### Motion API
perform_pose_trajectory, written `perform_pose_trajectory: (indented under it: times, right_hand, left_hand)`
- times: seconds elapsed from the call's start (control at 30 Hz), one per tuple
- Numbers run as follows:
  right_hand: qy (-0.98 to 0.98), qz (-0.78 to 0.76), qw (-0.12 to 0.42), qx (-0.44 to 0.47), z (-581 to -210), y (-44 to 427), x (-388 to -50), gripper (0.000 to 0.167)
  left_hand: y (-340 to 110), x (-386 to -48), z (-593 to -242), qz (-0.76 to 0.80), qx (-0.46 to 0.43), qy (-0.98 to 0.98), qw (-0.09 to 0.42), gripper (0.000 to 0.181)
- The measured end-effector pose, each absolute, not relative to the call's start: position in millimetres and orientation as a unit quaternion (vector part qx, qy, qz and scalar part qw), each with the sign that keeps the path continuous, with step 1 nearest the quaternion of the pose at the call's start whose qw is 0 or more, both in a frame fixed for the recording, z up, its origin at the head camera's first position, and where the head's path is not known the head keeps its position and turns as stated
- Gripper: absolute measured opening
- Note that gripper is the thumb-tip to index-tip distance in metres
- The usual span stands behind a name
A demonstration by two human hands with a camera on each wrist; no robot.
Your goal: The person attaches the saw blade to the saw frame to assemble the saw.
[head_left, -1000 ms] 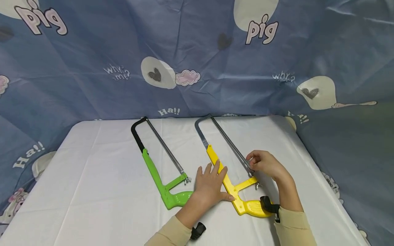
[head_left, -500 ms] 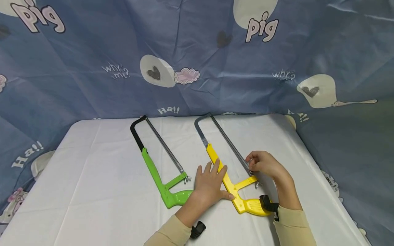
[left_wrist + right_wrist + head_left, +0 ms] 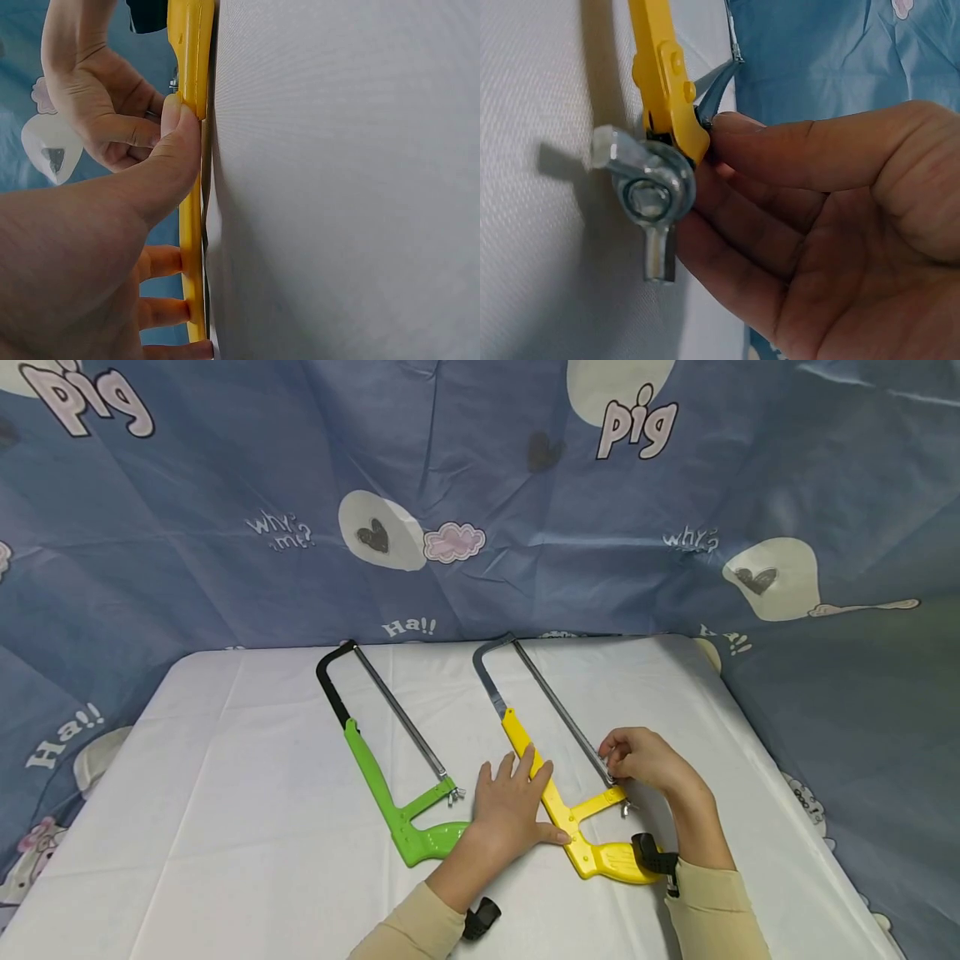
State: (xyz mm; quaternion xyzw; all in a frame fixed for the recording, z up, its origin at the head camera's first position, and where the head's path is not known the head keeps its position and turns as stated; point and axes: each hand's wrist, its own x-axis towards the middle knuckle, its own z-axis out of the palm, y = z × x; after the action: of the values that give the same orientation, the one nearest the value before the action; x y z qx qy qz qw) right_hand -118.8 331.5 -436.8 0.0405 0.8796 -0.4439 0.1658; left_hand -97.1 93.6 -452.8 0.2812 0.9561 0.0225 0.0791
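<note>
A yellow hacksaw [image 3: 555, 810] lies on the white cloth, its grey bow at the far end. My left hand [image 3: 510, 806] rests on its frame with spread fingers, the thumb against the frame near the handle. In the left wrist view the thumb [image 3: 176, 142] and fingertips touch the yellow edge. With thumb and fingers my right hand [image 3: 648, 760] pinches the hacksaw blade [image 3: 562, 710] near its handle end. The right wrist view shows a metal wing nut [image 3: 649, 195] at the end of the yellow arm; the fingers partly hide the blade's end.
A green hacksaw [image 3: 371, 768] lies to the left, parallel to the yellow one, its handle partly behind my left wrist. Blue printed fabric [image 3: 480, 585] hangs behind the table [image 3: 225, 827]. Black wrist straps [image 3: 654, 856] are on both arms.
The head view has shifted slightly, so the scene sits a little higher in frame. Both hands stay on the same parts of the yellow hacksaw, and neither saw visibly moves.
</note>
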Motion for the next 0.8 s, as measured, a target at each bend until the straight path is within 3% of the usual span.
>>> perform_pose_trajectory:
  times: [0.47,0.8]
  right_hand:
    - [0.890,-0.420,0.172,0.049,-434.2,329.6,-117.6,0.019]
    - [0.931,-0.307,0.187,0.060,-416.7,331.5,-106.0,0.004]
  left_hand:
    - [92.6,-98.0,-451.4,0.027,0.280,0.956,0.084,0.103]
    - [93.4,-97.9,-453.1,0.028,0.281,0.956,0.080,0.104]
